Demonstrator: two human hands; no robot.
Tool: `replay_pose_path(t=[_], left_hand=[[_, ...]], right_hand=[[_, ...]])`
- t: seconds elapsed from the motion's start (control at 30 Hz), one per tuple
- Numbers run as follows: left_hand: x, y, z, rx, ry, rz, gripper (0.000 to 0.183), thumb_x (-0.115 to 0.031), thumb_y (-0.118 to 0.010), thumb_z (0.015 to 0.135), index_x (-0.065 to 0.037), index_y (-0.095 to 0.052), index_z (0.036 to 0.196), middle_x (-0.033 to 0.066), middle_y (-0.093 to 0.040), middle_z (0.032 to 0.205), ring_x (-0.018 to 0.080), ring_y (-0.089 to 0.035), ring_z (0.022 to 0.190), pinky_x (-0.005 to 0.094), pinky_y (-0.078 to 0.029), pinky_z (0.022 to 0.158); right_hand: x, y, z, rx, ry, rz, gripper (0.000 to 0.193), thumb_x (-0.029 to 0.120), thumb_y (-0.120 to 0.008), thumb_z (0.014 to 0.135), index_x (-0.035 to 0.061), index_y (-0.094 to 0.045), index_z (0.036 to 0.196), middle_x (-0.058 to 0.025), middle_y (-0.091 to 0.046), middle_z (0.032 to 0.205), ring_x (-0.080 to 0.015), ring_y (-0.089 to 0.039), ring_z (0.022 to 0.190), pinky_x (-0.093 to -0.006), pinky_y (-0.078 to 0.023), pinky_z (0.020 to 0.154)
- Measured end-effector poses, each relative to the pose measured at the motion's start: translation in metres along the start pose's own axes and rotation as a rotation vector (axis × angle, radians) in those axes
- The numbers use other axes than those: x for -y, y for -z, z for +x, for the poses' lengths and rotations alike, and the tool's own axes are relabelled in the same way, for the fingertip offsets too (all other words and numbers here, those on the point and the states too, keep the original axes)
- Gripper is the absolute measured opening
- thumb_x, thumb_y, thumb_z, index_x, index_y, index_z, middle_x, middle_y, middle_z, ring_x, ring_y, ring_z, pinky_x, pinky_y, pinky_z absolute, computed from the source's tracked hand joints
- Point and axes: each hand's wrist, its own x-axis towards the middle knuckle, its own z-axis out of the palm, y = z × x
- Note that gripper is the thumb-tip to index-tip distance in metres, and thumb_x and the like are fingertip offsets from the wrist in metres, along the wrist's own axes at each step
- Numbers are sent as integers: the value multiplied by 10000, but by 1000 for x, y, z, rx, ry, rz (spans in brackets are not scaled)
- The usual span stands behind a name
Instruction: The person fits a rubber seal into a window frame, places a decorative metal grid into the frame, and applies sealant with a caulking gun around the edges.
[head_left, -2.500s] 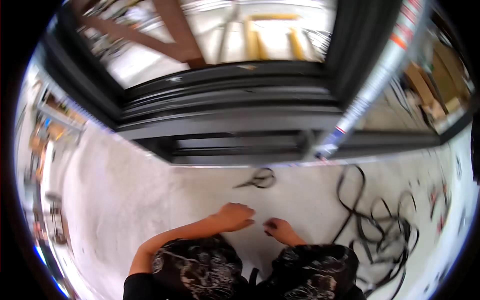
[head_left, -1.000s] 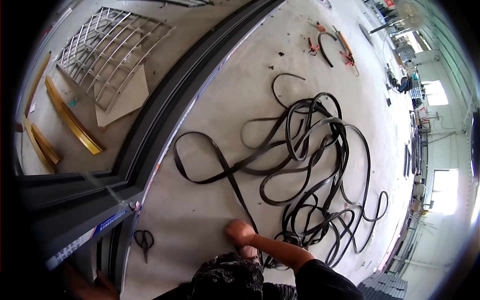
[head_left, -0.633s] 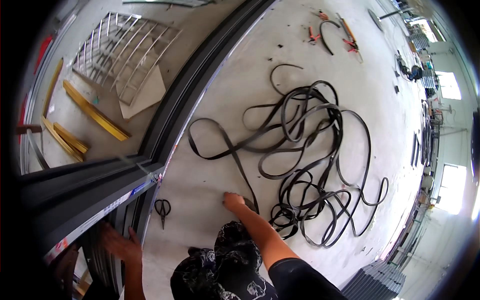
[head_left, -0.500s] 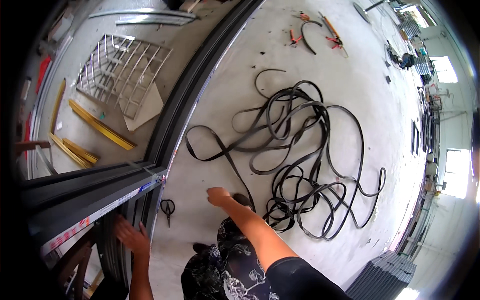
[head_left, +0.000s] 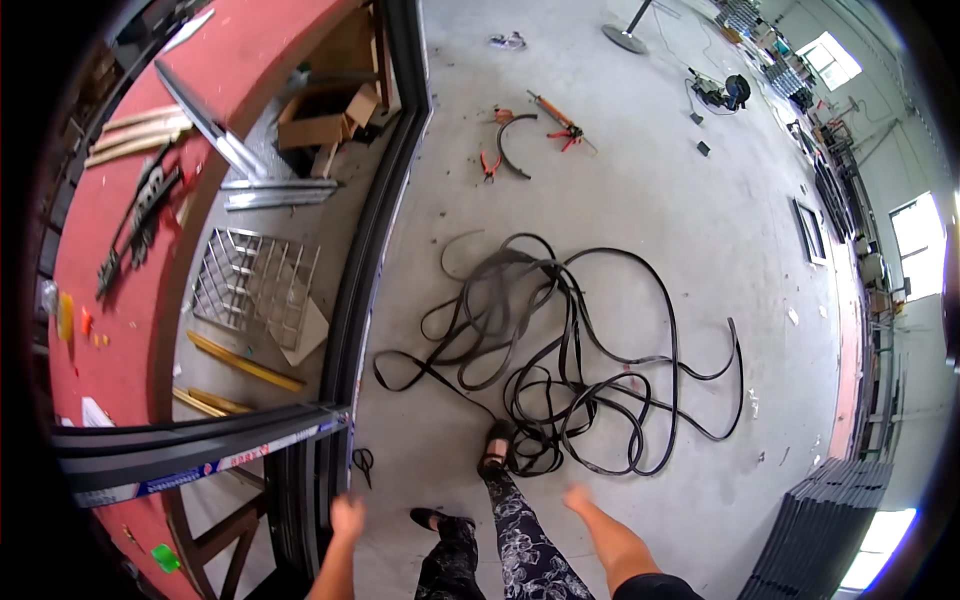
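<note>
- Best step clear of the black strip [head_left: 576, 340] at picture centre, easing the left hand [head_left: 347, 517] lightly past the dark frame [head_left: 365, 250].
- Cannot tell whether left or right hand [head_left: 577, 497] is open, given blur.
- Find the frame at left, long axis running top centre-left to lower left.
- Find scissors [head_left: 364, 463] just beside, blades downward.
</note>
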Motion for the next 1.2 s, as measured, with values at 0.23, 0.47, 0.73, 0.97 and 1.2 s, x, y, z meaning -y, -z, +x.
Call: replay_pose_path(t=[0.23, 0.47, 0.73, 0.97, 1.2], left_hand=[[-63, 35, -101, 93, 202, 112, 366, -287, -668, 785, -13, -695, 1026, 195, -697, 978, 343, -655, 977, 408, -502, 875], [-130, 78, -66, -75, 227, -156, 365, -280, -655, 828, 1, -687, 1059, 171, -705, 992, 289, -667, 959, 364, -503, 846], [-287, 124, -3, -69, 57, -290, 320, -250, -634, 873, 18, -670, 1045, 122, -699, 920, 219, -650, 845, 338, -491, 775], [-360, 154, 118, -91, 43, -165, 324, -273, -644, 803, -21, -699, 999, 159, -708, 916, 279, -670, 896, 376, -511, 824], [-536, 285, 238, -184, -200, -198, 314, -282, -583, 855, -34, -687, 1018, 189, -694, 931, 339, -665, 917, 405, -503, 818]], right_hand=[[-106, 52, -74, 218, -313, 610, 221, 151, -611, 859, -29, -630, 985, -182, -705, 863, -302, -708, 708, -379, -583, 616], [39, 187, -59, 183, -34, 1071, 149, 131, -576, 913, -9, -612, 949, -129, -684, 805, -237, -691, 666, -334, -565, 552], [149, 350, -38, 130, 246, 1169, 194, 170, -591, 939, 0, -624, 1026, -109, -693, 871, -188, -680, 707, -299, -543, 585], [184, 456, 18, 3, 103, 1144, 167, 160, -600, 928, 20, -648, 1006, -119, -697, 876, -206, -684, 712, -318, -554, 588], [255, 566, 26, -12, 44, 1364, 152, 135, -583, 931, -2, -575, 996, -131, -671, 834, -229, -681, 692, -340, -571, 597]])
